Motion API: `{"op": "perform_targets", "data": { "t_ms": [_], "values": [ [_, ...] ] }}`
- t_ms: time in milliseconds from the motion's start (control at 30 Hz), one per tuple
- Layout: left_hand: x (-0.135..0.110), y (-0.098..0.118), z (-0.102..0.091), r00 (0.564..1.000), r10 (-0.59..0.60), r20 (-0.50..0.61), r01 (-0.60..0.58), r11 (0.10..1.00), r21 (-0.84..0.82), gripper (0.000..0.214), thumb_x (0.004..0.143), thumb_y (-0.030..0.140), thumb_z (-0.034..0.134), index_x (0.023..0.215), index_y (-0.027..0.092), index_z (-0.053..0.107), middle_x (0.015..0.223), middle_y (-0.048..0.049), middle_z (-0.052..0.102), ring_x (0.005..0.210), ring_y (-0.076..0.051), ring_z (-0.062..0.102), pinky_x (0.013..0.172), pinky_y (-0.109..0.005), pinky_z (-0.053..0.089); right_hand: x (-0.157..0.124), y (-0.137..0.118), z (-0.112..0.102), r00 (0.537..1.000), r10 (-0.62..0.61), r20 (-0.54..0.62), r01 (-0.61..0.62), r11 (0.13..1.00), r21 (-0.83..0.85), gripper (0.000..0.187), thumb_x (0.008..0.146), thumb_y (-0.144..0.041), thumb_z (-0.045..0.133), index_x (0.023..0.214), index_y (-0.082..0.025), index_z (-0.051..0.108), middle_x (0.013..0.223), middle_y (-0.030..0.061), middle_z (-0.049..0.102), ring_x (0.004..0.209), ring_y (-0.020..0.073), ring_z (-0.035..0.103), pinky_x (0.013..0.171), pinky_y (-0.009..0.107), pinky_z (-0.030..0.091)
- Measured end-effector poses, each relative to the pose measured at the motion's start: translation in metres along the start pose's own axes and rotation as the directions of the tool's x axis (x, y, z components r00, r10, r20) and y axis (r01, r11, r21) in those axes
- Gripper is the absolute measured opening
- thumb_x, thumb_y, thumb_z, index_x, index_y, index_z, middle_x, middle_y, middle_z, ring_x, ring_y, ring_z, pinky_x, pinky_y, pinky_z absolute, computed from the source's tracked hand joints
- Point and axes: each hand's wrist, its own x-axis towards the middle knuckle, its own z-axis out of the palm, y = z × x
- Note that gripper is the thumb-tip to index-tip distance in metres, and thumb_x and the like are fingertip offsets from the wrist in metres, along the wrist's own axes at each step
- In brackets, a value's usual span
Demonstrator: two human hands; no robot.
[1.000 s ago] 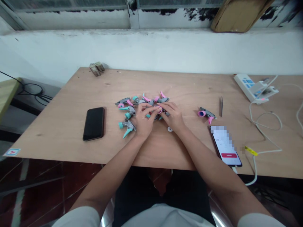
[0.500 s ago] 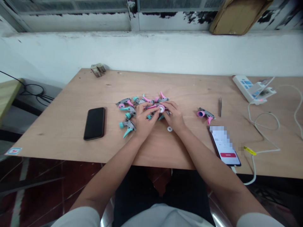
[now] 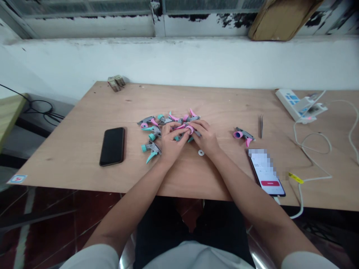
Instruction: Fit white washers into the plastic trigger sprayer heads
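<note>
Between my two hands is a pink-and-grey trigger spray head (image 3: 189,128), its round pink collar facing me. My left hand (image 3: 171,144) is closed on it from the left, thumb and fingertips at the collar. From the right, my right hand (image 3: 208,140) grips the same spray head, its fingers bent over the grey part. The inside of the collar is mostly covered by fingertips. A flat white washer (image 3: 201,152) lies on the table just below my right hand. Several teal, pink and grey spray heads (image 3: 153,149) lie behind and left of my hands.
A black phone (image 3: 112,146) lies at left. To the right are another pink-and-grey spray head (image 3: 243,135), tweezers (image 3: 261,126) and a lit phone (image 3: 266,172) on a white cable (image 3: 316,179). A power strip (image 3: 294,104) sits at the back right, a small block (image 3: 116,83) at the back left.
The spray head has tilted slightly in my hands, and the white disc seen in its collar before is now mostly out of sight. My hands have barely shifted.
</note>
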Motion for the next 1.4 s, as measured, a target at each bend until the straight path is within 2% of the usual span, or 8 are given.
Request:
{"op": "perform_targets", "data": {
  "t_ms": [200,367,500,733,867,967,1233,1400],
  "values": [
    [0.001,-0.001,0.000,0.997,0.067,0.029,-0.068,0.996,0.057,0.015,0.094,0.034,0.076,0.107,0.030,0.083,0.119,-0.0070,0.068,0.117,-0.023,0.064,0.105,-0.044,0.053,0.000,-0.001,-0.002,0.999,0.028,-0.018,-0.029,0.999,-0.035,0.031,0.102,-0.030,0.058,0.129,-0.029,0.073,0.124,0.0103,0.072,0.120,0.0267,0.068,0.111,0.049,0.055],
    [0.000,0.001,0.002,0.991,0.107,0.082,-0.116,0.986,0.118,0.026,0.097,0.033,0.072,0.122,0.030,0.079,0.131,-0.0090,0.067,0.126,-0.026,0.060,0.112,-0.048,0.049,0.002,0.022,-0.019,0.931,0.289,-0.222,-0.330,0.927,-0.176,0.032,0.098,-0.028,0.059,0.125,-0.022,0.075,0.125,0.0148,0.066,0.113,0.0290,0.067,0.104,0.049,0.057],
    [0.000,0.006,0.002,0.976,0.106,0.190,-0.134,0.981,0.138,0.017,0.094,0.031,0.074,0.110,0.029,0.081,0.124,-0.0074,0.070,0.123,-0.026,0.062,0.115,-0.052,0.046,-0.004,0.039,-0.028,0.888,0.435,-0.150,-0.459,0.856,-0.239,0.040,0.092,-0.018,0.055,0.126,-0.015,0.074,0.133,0.0191,0.063,0.118,0.0310,0.067,0.108,0.052,0.055],
    [-0.008,0.016,0.004,0.833,0.239,0.499,-0.209,0.971,-0.117,0.007,0.091,0.032,0.077,0.091,0.027,0.082,0.099,-0.0054,0.074,0.099,-0.021,0.066,0.091,-0.038,0.057,0.000,0.029,-0.022,0.915,0.401,0.037,-0.386,0.900,-0.203,0.042,0.089,-0.020,0.056,0.126,-0.023,0.075,0.137,0.0129,0.072,0.129,0.0306,0.066,0.116,0.053,0.050],
    [-0.019,0.018,0.006,0.716,0.154,0.681,-0.203,0.979,-0.008,0.015,0.094,0.033,0.074,0.103,0.027,0.083,0.105,-0.0046,0.074,0.085,-0.017,0.070,0.075,-0.030,0.056,-0.002,0.028,-0.042,0.793,0.547,-0.270,-0.607,0.674,-0.421,0.048,0.090,-0.028,0.060,0.135,-0.016,0.069,0.153,0.0252,0.056,0.145,0.0463,0.047,0.115,0.078,0.031],
    [-0.021,0.019,0.005,0.689,0.073,0.721,-0.223,0.968,0.116,0.022,0.096,0.040,0.071,0.111,0.027,0.082,0.112,-0.0042,0.074,0.085,-0.018,0.072,0.076,-0.031,0.056,-0.008,0.034,-0.051,0.693,0.656,-0.298,-0.696,0.503,-0.513,0.059,0.085,-0.029,0.064,0.141,-0.010,0.062,0.155,0.0337,0.048,0.149,0.0566,0.034,0.106,0.090,0.024],
    [-0.016,0.021,0.005,0.706,-0.017,0.708,-0.135,0.978,0.158,0.017,0.091,0.039,0.079,0.103,0.026,0.080,0.115,-0.0021,0.073,0.088,-0.018,0.072,0.078,-0.031,0.055,-0.008,0.032,-0.029,0.889,0.458,0.005,-0.423,0.826,-0.373,0.067,0.084,-0.018,0.055,0.150,-0.009,0.052,0.163,0.0286,0.041,0.153,0.0399,0.040,0.121,0.061,0.038],
    [-0.014,0.023,0.004,0.669,-0.051,0.741,-0.090,0.985,0.148,0.015,0.093,0.036,0.076,0.105,0.026,0.078,0.119,-0.0004,0.074,0.096,-0.018,0.072,0.083,-0.030,0.054,-0.008,0.027,-0.040,0.851,0.483,0.205,-0.332,0.799,-0.502,0.068,0.082,-0.018,0.057,0.151,-0.018,0.054,0.160,0.0219,0.049,0.147,0.0476,0.042,0.114,0.078,0.033]
  ]
}}
